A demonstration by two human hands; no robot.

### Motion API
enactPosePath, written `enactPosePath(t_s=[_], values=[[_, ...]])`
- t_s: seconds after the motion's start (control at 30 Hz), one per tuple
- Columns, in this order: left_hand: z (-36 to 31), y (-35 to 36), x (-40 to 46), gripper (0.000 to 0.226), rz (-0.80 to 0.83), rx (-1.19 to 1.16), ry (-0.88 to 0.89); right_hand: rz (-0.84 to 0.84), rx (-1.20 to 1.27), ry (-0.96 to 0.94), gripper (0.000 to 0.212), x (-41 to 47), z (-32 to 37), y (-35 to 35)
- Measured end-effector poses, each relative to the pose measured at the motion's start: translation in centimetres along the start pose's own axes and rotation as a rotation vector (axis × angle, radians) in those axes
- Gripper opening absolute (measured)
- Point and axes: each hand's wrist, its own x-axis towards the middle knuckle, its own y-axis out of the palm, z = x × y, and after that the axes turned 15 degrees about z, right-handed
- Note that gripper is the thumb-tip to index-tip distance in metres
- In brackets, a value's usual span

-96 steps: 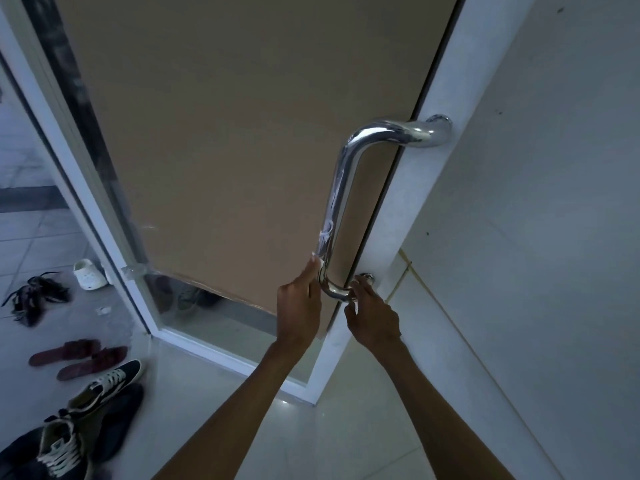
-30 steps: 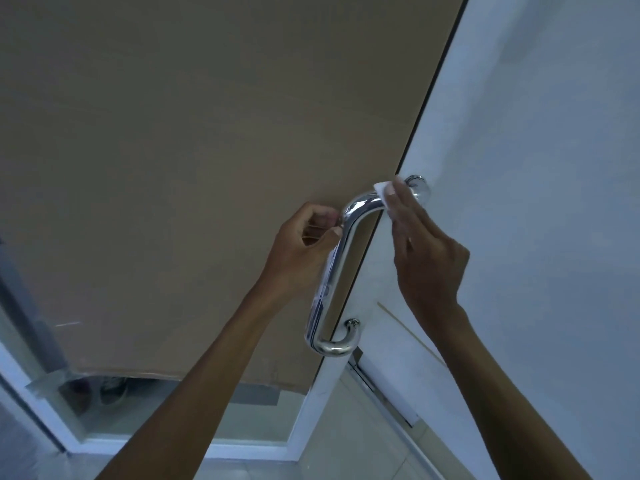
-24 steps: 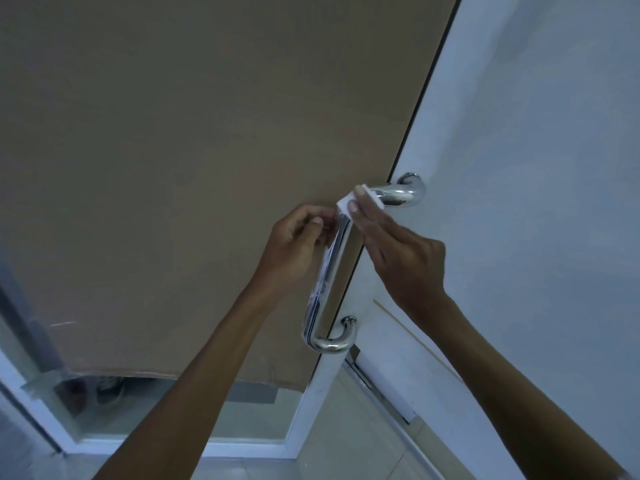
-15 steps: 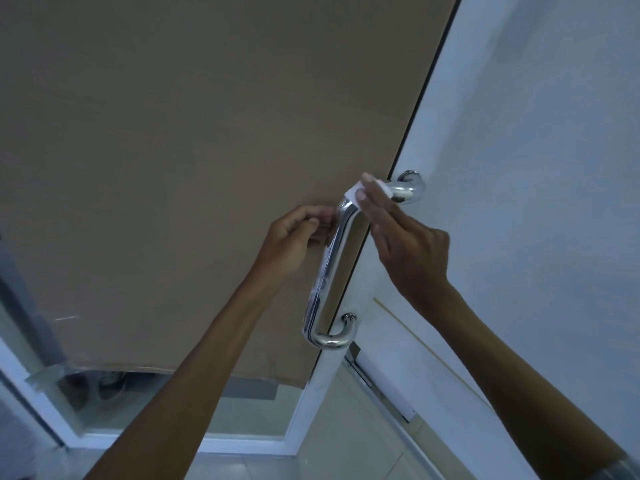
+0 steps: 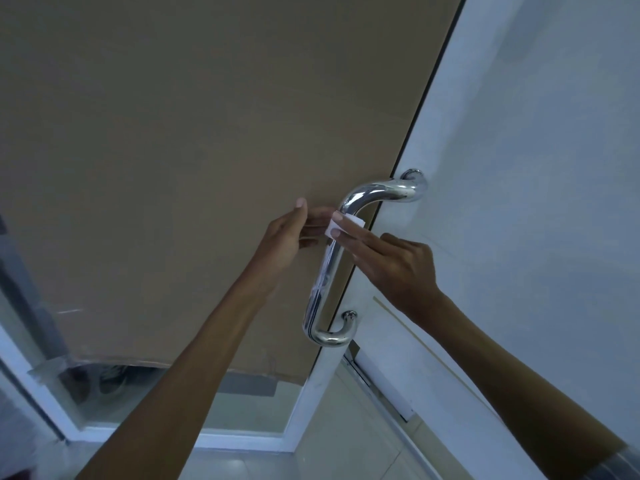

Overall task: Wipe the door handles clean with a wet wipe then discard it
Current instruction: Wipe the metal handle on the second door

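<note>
We press the soft, limp wet wipe with right hand fingers against the slick handle, left hand fingers loose, holding nothing.

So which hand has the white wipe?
The right hand presses the wet wipe against the shiny door handle near its top bend. The left hand is beside it, its grip unclear.

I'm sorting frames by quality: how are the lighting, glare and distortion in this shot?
Head view: dim, bluish light overall; bright glare spots on the chrome door handle, mostly at its upper bend; wide-angle distortion bows the door frame and the brown panel's lower edge; the wet wipe and both hands read fairly sharp, with the left forearm slightly smeared.
</note>
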Motion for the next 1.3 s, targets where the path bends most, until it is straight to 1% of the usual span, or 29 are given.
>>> enactPosePath(t_s=[0.17,0.23,0.33,0.5,0.57,0.63,0.7,0.8,0.93,1.03,1.17,1.3], values=[[0.9,-0.8,-0.3,0.055,0.011,-0.01,-0.044,0.103,-0.025,-0.106,0.054,-0.8,0.9,1.7],[1.2,-1.2,-0.6,0.056,0.027,0.012,-0.052,0.092,-0.028,-0.105,0.055,-1.0,0.4,1.4],[1.6,-1.4,-0.7,0.053,0.025,0.023,-0.052,0.063,0.0,-0.083,0.049,-0.7,0.2,1.0],[1.8,-1.2,-0.8,0.05,0.019,0.027,-0.048,0.181,-0.002,-0.146,0.057,-1.7,1.4,2.9],[1.7,-1.4,-1.0,0.05,0.042,0.047,-0.051,0.156,0.006,-0.146,0.054,-1.9,0.6,2.0],[1.7,-1.3,-1.3,0.047,0.048,0.053,-0.035,0.108,0.018,-0.132,0.046,-1.4,-0.2,0.9],[1.9,-0.9,-1.4,0.044,0.035,0.063,-0.008,0.09,0.016,-0.112,0.044,-0.8,-0.2,0.8],[2.2,-0.9,-1.3,0.045,0.008,0.086,-0.002,0.14,0.034,-0.153,0.051,-1.1,1.0,2.5],[2.6,-1.1,-1.3,0.047,0.021,0.078,-0.013,0.221,0.061,-0.209,0.057,-2.3,1.3,3.7],[2.7,-1.0,-1.3,0.047,0.03,0.083,0.001,0.2,0.067,-0.209,0.053,-2.0,1.0,3.0],[2.7,-0.9,-1.5,0.045,0.027,0.08,-0.002,0.15,0.169,-0.124,0.042,-2.1,1.0,2.9],[2.6,-0.9,-1.5,0.045,0.027,0.079,-0.002,0.222,0.216,-0.173,0.052,-4.2,1.4,4.7]])
